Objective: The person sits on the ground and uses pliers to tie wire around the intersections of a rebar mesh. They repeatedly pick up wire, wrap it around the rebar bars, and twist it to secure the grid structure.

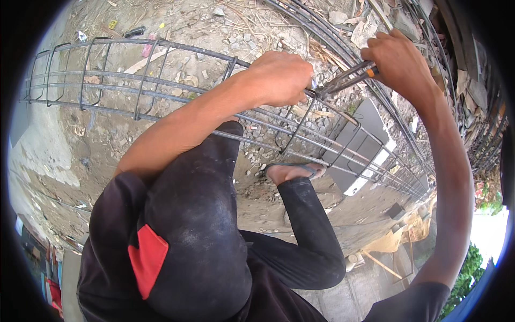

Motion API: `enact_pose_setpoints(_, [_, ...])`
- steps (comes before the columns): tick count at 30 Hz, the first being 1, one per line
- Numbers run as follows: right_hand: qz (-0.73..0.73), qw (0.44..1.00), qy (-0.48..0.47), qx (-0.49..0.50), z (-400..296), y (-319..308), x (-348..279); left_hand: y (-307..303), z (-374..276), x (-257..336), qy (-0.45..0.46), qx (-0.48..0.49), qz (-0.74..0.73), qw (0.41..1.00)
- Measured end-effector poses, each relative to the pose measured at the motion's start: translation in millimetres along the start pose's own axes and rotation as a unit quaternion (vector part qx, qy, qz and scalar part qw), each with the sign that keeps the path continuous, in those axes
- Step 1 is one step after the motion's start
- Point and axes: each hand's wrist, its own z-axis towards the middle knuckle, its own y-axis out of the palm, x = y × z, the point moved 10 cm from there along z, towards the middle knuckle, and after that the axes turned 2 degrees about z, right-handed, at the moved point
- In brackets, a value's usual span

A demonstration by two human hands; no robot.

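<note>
A long rebar cage (181,94) of steel bars and square stirrups runs across in front of me, from far left to lower right. My left hand (279,78) is closed around its upper bar near a stirrup; what lies inside the fingers is hidden. My right hand (392,60) grips the handles of pincers (346,80), dark with a patch of orange on one handle. The jaws of the pincers meet the upper bar just right of my left hand, at a stirrup corner. Whether they hold tie wire is not plain.
Grey blocks or boards (358,149) lie beneath the cage's right part. Loose steel bars (394,108) run along the ground beyond it. Gravel (261,151), scraps and dry debris cover the dirt. My sandalled foot (295,172) is beside the cage. Part of a person in red (54,290) shows at lower left.
</note>
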Motion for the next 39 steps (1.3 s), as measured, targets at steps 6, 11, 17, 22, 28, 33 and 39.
enact_pose_setpoints(6, [0.162, 0.986, -0.024, 0.005, 55.3, 92.1, 5.8, 7.3, 5.0, 1.3, 0.005, -0.026, 0.017, 0.999])
enact_pose_setpoints(11, [0.174, 0.984, 0.026, -0.035, 32.6, 74.7, 17.5, 5.1, 5.4, -4.0, 0.027, -0.024, -0.015, 0.999])
enact_pose_setpoints(17, [0.166, 0.978, 0.095, -0.080, -6.8, 55.8, 15.7, -4.0, 6.4, 1.1, 0.074, -0.001, -0.084, 0.994])
enact_pose_setpoints(22, [0.133, 0.976, 0.139, -0.098, -16.9, 55.4, 22.7, -39.0, 31.3, 62.0, 0.143, -0.004, -0.146, 0.979])
enact_pose_setpoints(28, [0.121, 0.976, 0.098, -0.149, -14.1, 39.5, 20.5, -12.6, 42.1, 83.3, 0.081, 0.246, -0.178, 0.949])
enact_pose_setpoints(33, [0.071, 0.990, 0.095, 0.070, -16.7, -13.6, 19.6, -7.9, 74.5, 40.0, -0.009, 0.229, -0.330, 0.916])
enact_pose_setpoints(39, [0.016, 0.989, 0.123, 0.080, -36.0, 1.6, 32.9, 21.6, 99.8, 45.4, 0.051, -0.024, -0.563, 0.824])
